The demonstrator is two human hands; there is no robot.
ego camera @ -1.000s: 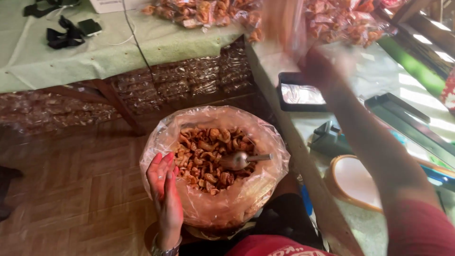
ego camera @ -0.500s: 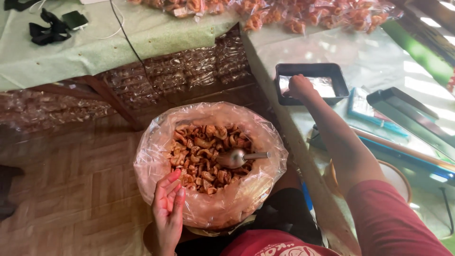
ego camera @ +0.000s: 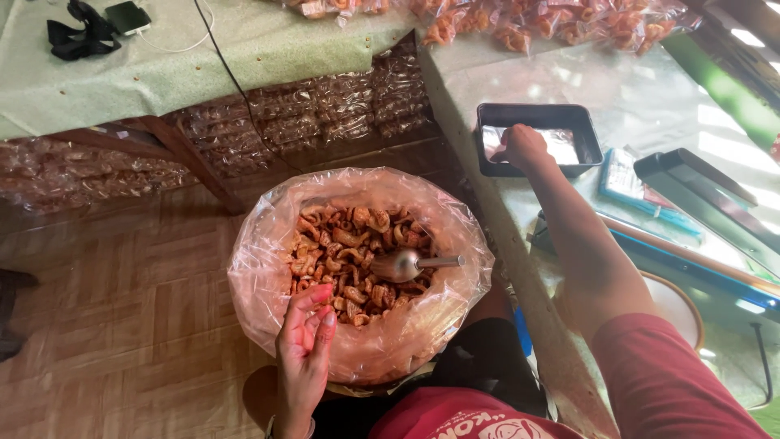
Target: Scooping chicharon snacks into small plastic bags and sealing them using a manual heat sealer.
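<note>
Right now my left hand point(ego camera: 302, 349) rests on the near rim of the big clear bag point(ego camera: 357, 268), fingers loosely curled over the plastic and dipping toward the fried snacks point(ego camera: 345, 260) inside; it has hold of nothing firm. A metal scoop point(ego camera: 410, 264) lies in the snacks, its handle pointing right, apart from both hands. My right hand point(ego camera: 520, 146) reaches across the table edge into the black tray point(ego camera: 538, 138), fingers bent down onto the shiny sheet in its bottom; whether they pinch it I cannot tell, since the knuckles hide the tips. Beyond the tray, a heap of packed snack bags point(ego camera: 561, 20) runs along the far table edge. Just right of my forearm lie a blue-edged sealer bar point(ego camera: 691, 244) and a round white plate point(ego camera: 678, 305), crowding that side. Stacked packets point(ego camera: 325, 110) fill the space under the green-covered table point(ego camera: 203, 57). To the left of the bag, the wooden floor point(ego camera: 106, 325) leaves open room.
</note>
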